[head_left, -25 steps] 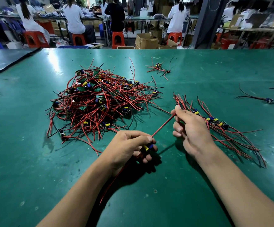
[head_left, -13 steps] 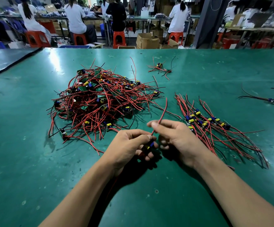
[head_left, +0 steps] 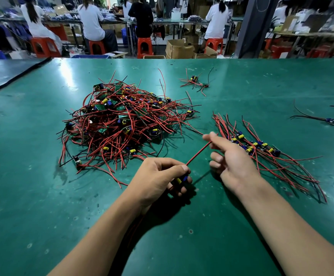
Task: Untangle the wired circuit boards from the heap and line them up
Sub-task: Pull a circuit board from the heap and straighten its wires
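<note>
The left hand (head_left: 158,176) curls its fingers round a small circuit board (head_left: 181,179) above the green surface (head_left: 42,196). Its red wire (head_left: 198,154) runs toward 1 o'clock into the right hand (head_left: 233,164), whose blurred thumb and forefinger seem to pinch it. The heap (head_left: 122,124) lies at 11 o'clock, the lined-up row (head_left: 261,146) at 2 o'clock.

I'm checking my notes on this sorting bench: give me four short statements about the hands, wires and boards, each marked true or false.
1. The left hand grips a circuit board whose red wire stretches to the right hand. True.
2. The heap lies right of the lined-up row. False: it lies left of it.
3. The right hand rests flat on the table. False: its fingers pinch the wire's end.
4. A small bundle lies apart beyond the heap. True.
</note>
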Action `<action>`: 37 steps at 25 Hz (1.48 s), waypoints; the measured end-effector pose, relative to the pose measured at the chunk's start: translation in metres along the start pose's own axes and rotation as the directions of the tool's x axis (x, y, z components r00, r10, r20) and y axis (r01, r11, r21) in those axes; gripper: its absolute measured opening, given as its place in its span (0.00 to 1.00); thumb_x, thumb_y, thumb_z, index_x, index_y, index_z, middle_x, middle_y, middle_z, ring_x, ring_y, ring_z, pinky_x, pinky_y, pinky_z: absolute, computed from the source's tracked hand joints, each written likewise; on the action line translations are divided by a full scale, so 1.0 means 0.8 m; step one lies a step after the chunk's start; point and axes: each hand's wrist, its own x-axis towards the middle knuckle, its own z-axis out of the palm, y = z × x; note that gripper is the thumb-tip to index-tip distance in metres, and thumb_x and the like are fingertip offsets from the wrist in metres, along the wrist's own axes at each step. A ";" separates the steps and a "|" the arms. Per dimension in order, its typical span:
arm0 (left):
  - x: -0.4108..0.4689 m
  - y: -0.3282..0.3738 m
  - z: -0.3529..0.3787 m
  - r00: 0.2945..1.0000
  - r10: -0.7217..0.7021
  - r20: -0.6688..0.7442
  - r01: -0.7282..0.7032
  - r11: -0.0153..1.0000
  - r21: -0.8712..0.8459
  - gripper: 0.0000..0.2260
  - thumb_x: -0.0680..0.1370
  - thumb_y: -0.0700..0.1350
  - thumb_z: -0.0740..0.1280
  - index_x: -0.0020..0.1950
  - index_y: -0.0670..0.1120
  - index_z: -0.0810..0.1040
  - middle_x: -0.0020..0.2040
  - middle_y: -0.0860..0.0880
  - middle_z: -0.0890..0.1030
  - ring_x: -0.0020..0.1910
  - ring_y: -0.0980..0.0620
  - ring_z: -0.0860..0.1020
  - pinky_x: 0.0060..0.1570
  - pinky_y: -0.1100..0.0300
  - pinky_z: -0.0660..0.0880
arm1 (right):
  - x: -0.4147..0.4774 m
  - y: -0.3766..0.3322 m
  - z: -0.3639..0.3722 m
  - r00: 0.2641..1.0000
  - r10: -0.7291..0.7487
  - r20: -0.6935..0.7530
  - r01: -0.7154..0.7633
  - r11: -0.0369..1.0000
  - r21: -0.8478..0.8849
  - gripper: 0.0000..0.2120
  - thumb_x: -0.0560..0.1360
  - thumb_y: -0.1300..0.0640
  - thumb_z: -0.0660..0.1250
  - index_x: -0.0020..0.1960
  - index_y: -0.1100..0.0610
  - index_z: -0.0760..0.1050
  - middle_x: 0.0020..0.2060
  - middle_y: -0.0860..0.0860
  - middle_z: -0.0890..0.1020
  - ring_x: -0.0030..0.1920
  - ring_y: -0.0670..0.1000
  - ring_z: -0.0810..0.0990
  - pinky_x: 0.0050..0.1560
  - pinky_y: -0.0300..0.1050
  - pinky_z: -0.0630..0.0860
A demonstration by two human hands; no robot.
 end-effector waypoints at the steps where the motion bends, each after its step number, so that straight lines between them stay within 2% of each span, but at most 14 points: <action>1: 0.000 0.000 0.000 1.000 0.006 0.004 -0.006 1.000 0.018 0.05 0.77 0.36 0.68 0.43 0.36 0.82 0.35 0.41 0.82 0.27 0.48 0.77 0.27 0.61 0.75 | 0.002 -0.006 -0.003 0.998 0.067 -0.005 -0.066 0.990 0.127 0.11 0.80 0.54 0.66 0.43 0.58 0.82 0.29 0.45 0.73 0.22 0.42 0.59 0.20 0.33 0.57; 4: 0.002 -0.001 -0.001 1.000 0.012 0.010 -0.013 0.998 0.057 0.05 0.77 0.37 0.69 0.44 0.35 0.82 0.35 0.42 0.83 0.28 0.48 0.78 0.27 0.60 0.75 | 0.001 -0.016 -0.008 0.972 0.195 0.128 -0.229 0.906 0.356 0.18 0.80 0.53 0.64 0.36 0.58 0.82 0.32 0.47 0.71 0.21 0.43 0.61 0.19 0.34 0.58; 8: 0.002 -0.001 -0.001 1.000 0.005 -0.009 -0.004 0.999 0.054 0.05 0.77 0.37 0.68 0.45 0.35 0.81 0.37 0.41 0.83 0.28 0.48 0.78 0.28 0.61 0.75 | -0.002 -0.020 -0.009 0.943 0.247 0.224 -0.322 0.851 0.414 0.18 0.79 0.54 0.63 0.33 0.58 0.81 0.35 0.47 0.66 0.21 0.42 0.62 0.19 0.33 0.58; 12: 0.001 0.000 0.002 0.999 -0.006 -0.033 0.006 1.000 0.000 0.08 0.79 0.40 0.68 0.48 0.34 0.81 0.41 0.38 0.84 0.31 0.46 0.79 0.30 0.60 0.78 | -0.003 -0.019 -0.011 0.964 0.199 0.174 -0.239 0.937 0.256 0.16 0.76 0.43 0.67 0.45 0.56 0.83 0.34 0.46 0.72 0.25 0.42 0.62 0.22 0.32 0.59; 14: 0.002 0.003 0.003 0.999 -0.031 -0.036 0.029 0.996 -0.079 0.11 0.79 0.42 0.67 0.50 0.33 0.80 0.42 0.37 0.84 0.32 0.46 0.81 0.31 0.60 0.79 | -0.004 -0.016 -0.011 0.958 0.213 0.191 -0.249 0.949 0.192 0.23 0.72 0.37 0.68 0.53 0.56 0.81 0.35 0.48 0.76 0.27 0.43 0.65 0.24 0.33 0.61; 16: 0.002 0.006 0.003 0.997 -0.059 -0.042 0.051 0.982 -0.183 0.14 0.80 0.44 0.66 0.51 0.32 0.79 0.43 0.37 0.84 0.32 0.46 0.81 0.33 0.60 0.81 | -0.003 -0.013 -0.011 0.953 0.234 0.190 -0.266 0.950 0.163 0.29 0.69 0.34 0.68 0.57 0.57 0.79 0.36 0.49 0.77 0.28 0.43 0.67 0.24 0.33 0.63; 19: 0.002 0.012 0.001 0.996 -0.082 -0.038 0.070 0.965 -0.252 0.17 0.81 0.48 0.63 0.54 0.33 0.79 0.44 0.36 0.84 0.32 0.45 0.82 0.33 0.58 0.81 | 0.000 -0.006 -0.010 0.954 0.252 0.163 -0.269 0.959 0.087 0.27 0.75 0.37 0.66 0.58 0.59 0.79 0.36 0.50 0.76 0.28 0.44 0.68 0.24 0.33 0.64; 21: 0.003 0.015 0.000 0.995 -0.097 -0.038 0.082 0.956 -0.282 0.18 0.81 0.51 0.62 0.55 0.35 0.79 0.45 0.36 0.84 0.33 0.45 0.82 0.33 0.58 0.81 | -0.001 -0.001 -0.009 0.956 0.228 0.186 -0.215 0.973 -0.085 0.19 0.78 0.45 0.65 0.56 0.60 0.81 0.36 0.50 0.77 0.28 0.44 0.70 0.25 0.34 0.66; 23: 0.004 0.017 -0.001 0.991 -0.129 -0.037 0.109 0.933 -0.342 0.19 0.81 0.53 0.60 0.58 0.38 0.77 0.44 0.37 0.84 0.32 0.45 0.81 0.31 0.58 0.80 | -0.008 0.005 -0.007 0.933 0.208 0.292 -0.121 0.949 -0.291 0.13 0.74 0.48 0.71 0.52 0.57 0.84 0.39 0.49 0.81 0.30 0.44 0.74 0.28 0.34 0.69; 25: 0.004 0.019 -0.004 0.989 -0.147 -0.023 0.128 0.916 -0.380 0.17 0.82 0.51 0.59 0.63 0.39 0.75 0.41 0.40 0.82 0.32 0.46 0.80 0.33 0.57 0.80 | -0.016 0.010 -0.005 0.885 0.216 0.413 -0.039 0.917 -0.397 0.15 0.67 0.48 0.77 0.50 0.54 0.85 0.41 0.49 0.84 0.34 0.45 0.78 0.30 0.34 0.72; 27: 0.003 0.021 -0.007 0.991 -0.134 -0.012 0.119 0.916 -0.384 0.14 0.82 0.43 0.61 0.66 0.40 0.73 0.42 0.40 0.82 0.34 0.47 0.80 0.34 0.57 0.81 | -0.020 0.013 -0.003 0.859 0.192 0.475 0.038 0.900 -0.433 0.19 0.66 0.49 0.78 0.53 0.57 0.84 0.42 0.47 0.83 0.36 0.45 0.79 0.30 0.35 0.71; 30: 0.002 0.023 -0.009 0.993 -0.116 0.014 0.112 0.913 -0.393 0.17 0.78 0.32 0.63 0.66 0.42 0.73 0.47 0.39 0.84 0.35 0.49 0.82 0.35 0.57 0.82 | -0.019 0.012 -0.003 0.864 0.151 0.480 0.089 0.893 -0.441 0.23 0.67 0.50 0.79 0.58 0.58 0.82 0.43 0.48 0.83 0.40 0.48 0.81 0.31 0.37 0.69; 32: 0.001 0.026 -0.010 0.994 -0.112 0.018 0.110 0.915 -0.389 0.18 0.78 0.32 0.62 0.67 0.43 0.72 0.48 0.40 0.84 0.35 0.49 0.81 0.37 0.57 0.81 | -0.019 0.011 -0.003 0.870 0.138 0.474 0.083 0.906 -0.416 0.23 0.64 0.48 0.80 0.57 0.54 0.84 0.47 0.50 0.84 0.43 0.49 0.82 0.32 0.38 0.68; 37: 0.000 0.032 -0.012 0.992 -0.095 0.087 0.125 0.874 -0.469 0.17 0.80 0.33 0.59 0.68 0.42 0.72 0.50 0.38 0.83 0.39 0.46 0.84 0.42 0.53 0.83 | -0.017 0.011 -0.001 0.870 0.107 0.482 0.047 0.954 -0.296 0.21 0.62 0.47 0.82 0.53 0.50 0.86 0.48 0.49 0.85 0.38 0.42 0.77 0.35 0.36 0.66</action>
